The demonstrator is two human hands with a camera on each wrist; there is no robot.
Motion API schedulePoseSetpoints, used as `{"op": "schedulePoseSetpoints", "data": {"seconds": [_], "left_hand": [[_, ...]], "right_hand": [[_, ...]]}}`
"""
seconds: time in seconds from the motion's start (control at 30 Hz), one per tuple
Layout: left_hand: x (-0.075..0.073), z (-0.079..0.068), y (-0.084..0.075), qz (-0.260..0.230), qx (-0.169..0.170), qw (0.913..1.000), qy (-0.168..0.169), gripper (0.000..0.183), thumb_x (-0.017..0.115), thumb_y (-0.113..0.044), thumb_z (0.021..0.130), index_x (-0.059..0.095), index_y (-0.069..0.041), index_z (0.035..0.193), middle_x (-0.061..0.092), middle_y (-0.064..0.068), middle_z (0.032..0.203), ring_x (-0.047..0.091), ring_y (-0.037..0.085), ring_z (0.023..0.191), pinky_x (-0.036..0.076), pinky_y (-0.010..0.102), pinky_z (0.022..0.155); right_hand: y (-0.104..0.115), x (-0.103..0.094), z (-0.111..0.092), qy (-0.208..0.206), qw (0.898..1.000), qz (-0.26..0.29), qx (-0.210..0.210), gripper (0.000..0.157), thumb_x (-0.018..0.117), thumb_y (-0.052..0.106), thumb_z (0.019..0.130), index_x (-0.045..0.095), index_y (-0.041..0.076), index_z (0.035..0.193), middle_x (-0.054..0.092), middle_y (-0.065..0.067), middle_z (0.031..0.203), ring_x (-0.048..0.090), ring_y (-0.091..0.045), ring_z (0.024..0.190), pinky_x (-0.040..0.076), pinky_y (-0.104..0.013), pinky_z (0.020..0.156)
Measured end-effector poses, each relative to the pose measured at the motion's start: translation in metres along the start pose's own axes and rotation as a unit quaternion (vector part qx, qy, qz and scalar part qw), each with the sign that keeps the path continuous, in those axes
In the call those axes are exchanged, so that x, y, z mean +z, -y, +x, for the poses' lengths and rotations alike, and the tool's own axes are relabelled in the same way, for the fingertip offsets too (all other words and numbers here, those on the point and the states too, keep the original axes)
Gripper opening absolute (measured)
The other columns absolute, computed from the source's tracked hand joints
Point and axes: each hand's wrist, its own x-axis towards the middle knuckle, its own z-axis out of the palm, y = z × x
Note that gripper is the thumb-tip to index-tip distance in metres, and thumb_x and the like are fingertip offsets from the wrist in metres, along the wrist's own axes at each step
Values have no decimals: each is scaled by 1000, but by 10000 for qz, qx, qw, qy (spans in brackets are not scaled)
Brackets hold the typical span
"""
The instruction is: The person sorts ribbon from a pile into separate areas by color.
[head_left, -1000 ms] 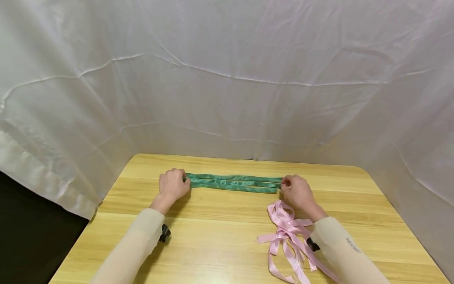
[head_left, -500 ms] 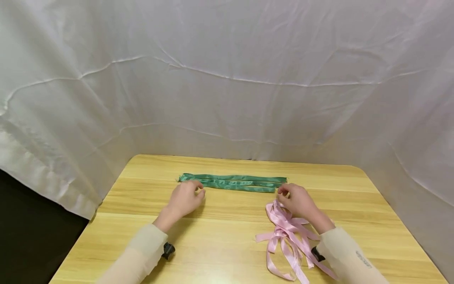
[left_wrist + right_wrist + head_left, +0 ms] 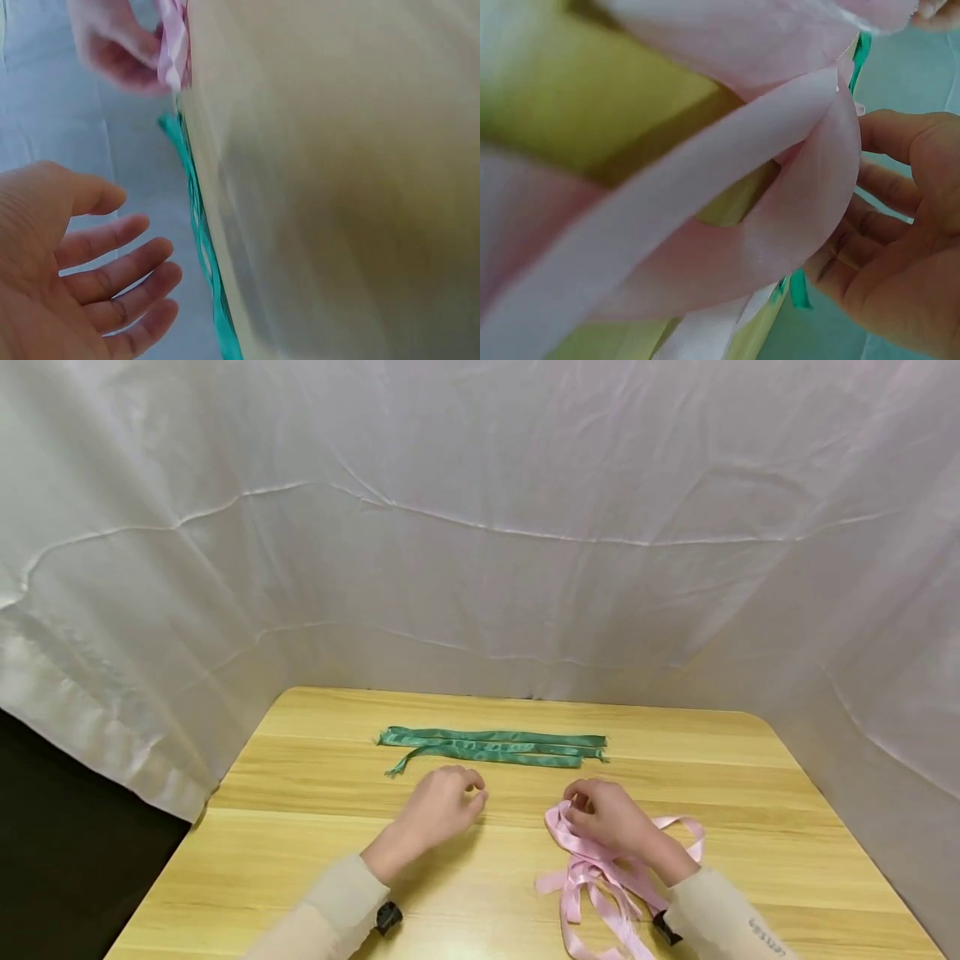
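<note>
Toward the far edge of the table, green ribbons [image 3: 487, 746] lie side by side in flat strips. One strip's left end bends toward the near side. My left hand [image 3: 442, 803] hovers just below them in the head view; in the left wrist view its fingers [image 3: 127, 274] are loosely bent with nothing between them. At the right, my right hand [image 3: 609, 817] pinches the top of a tangled heap of pink ribbon [image 3: 592, 870]. The right wrist view shows a big loop of that ribbon [image 3: 802, 217] hanging before the thumb and fingers, partly covering the fingertips.
The wooden table [image 3: 300, 835] has rounded far corners. A pale cloth curtain [image 3: 480, 602] hangs behind it and along both sides. Black wrist cameras [image 3: 388, 917] sit under the cream sleeves [image 3: 330, 906].
My left hand has let go of the green ribbons and moved right and nearer. My right hand has left their right end and moved down onto the pink ribbon, whose top has shifted left.
</note>
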Motion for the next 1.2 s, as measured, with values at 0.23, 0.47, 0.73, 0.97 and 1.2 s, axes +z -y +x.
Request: {"op": "schedulePoseSetpoints", "data": {"seconds": [0.23, 0.47, 0.73, 0.97, 1.2], "left_hand": [[22, 4, -30, -270, 197, 9975, 630, 15, 71, -18, 97, 81, -7, 102, 79, 5, 96, 70, 13, 85, 58, 27, 79], [40, 11, -54, -411, 250, 9949, 885, 15, 72, -22, 96, 81, -12, 91, 71, -6, 73, 51, 0, 61, 44, 16, 60], [55, 15, -71, 228, -134, 9977, 625, 46, 79, -30, 91, 50, -21, 56, 36, -14, 52, 34, 2, 50, 27, 19, 45], [60, 15, -78, 601, -408, 9938, 842, 50, 82, -24, 85, 41, -22, 56, 38, -10, 53, 39, 7, 53, 30, 25, 44], [59, 15, -68, -223, -381, 9948, 918, 28, 76, -11, 86, 60, -20, 64, 49, -12, 59, 43, 4, 57, 34, 22, 48]], "right_hand": [[11, 9, -3, 395, 9979, 294, -427, 12, 72, 8, 97, 72, 6, 108, 68, 4, 86, 56, 0, 74, 52, -22, 67], [18, 12, -5, 482, 9954, 282, -773, 18, 69, -3, 93, 71, 4, 110, 71, -1, 86, 56, 0, 72, 51, -21, 65], [19, 11, -6, 526, 9945, 318, -846, 33, 64, -11, 87, 72, 5, 116, 72, 0, 87, 55, 0, 71, 49, -21, 64], [19, 10, -5, 682, 9944, -16, -804, 35, 73, -2, 87, 77, 6, 121, 63, 6, 79, 47, 1, 70, 44, -21, 62], [17, 10, -5, 601, 9945, -93, -853, 10, 75, 8, 92, 81, 13, 99, 63, 8, 83, 50, -2, 75, 44, -21, 65]]}}
